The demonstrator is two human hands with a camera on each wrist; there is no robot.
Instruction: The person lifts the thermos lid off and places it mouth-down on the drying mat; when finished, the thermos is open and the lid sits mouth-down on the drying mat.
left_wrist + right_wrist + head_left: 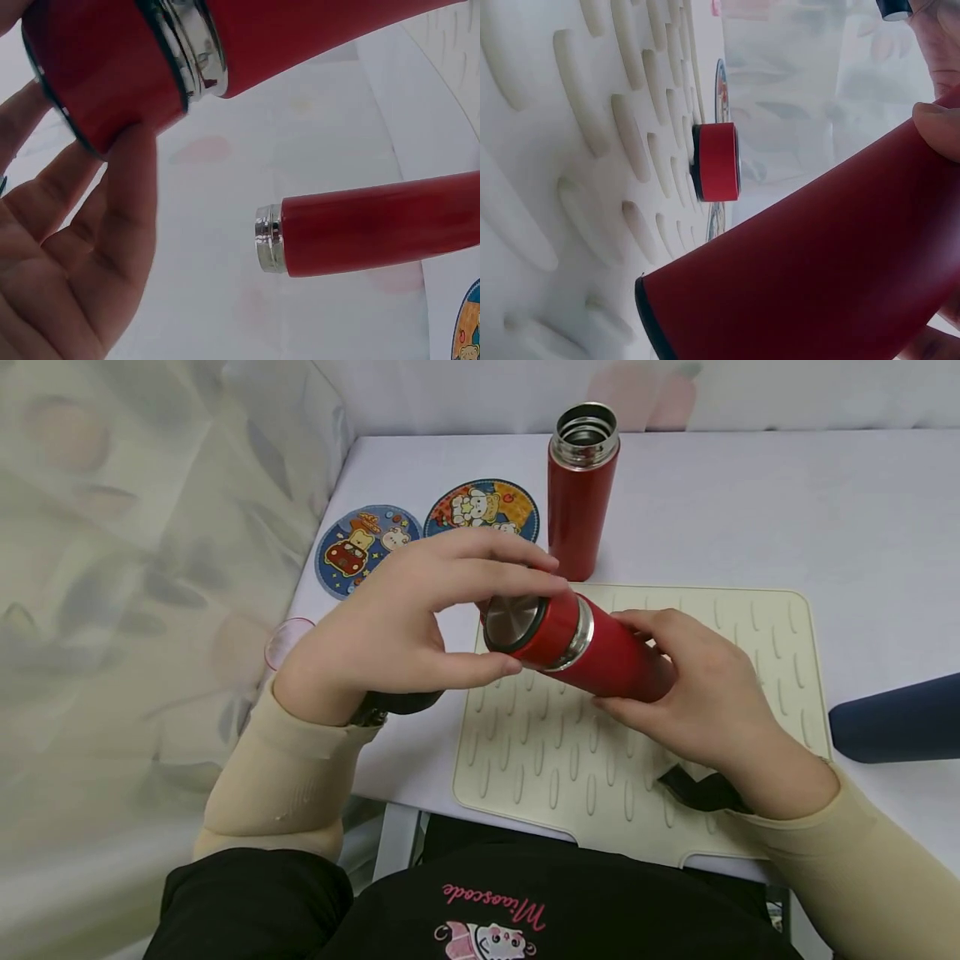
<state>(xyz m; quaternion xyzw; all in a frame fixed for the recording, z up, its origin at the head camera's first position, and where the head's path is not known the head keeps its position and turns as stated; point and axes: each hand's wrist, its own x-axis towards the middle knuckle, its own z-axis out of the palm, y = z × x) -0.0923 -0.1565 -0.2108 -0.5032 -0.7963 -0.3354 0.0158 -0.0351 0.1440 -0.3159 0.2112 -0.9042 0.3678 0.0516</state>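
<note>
My right hand [697,685] grips the body of a red thermos bottle [611,652], which is tilted over the mat. A steel band shows below its red lid [555,635], whose round top is brushed steel. With thumb and fingers on either side, my left hand [405,618] holds that lid. In the left wrist view the lid [105,67] sits at the bottle's neck beside the shiny ring. Behind stands a second red thermos bottle [581,510], its steel mouth uncovered. The right wrist view shows another red lid [718,161] on the mat, mostly hidden in the head view.
A cream ribbed mat [525,777] lies at the table's front edge. Two round cartoon coasters, one blue [341,556] and one multicoloured [517,502], lie behind the left hand. A dark blue bottle [896,718] is at the right, and a pinkish clear disc [288,635] by the left wrist.
</note>
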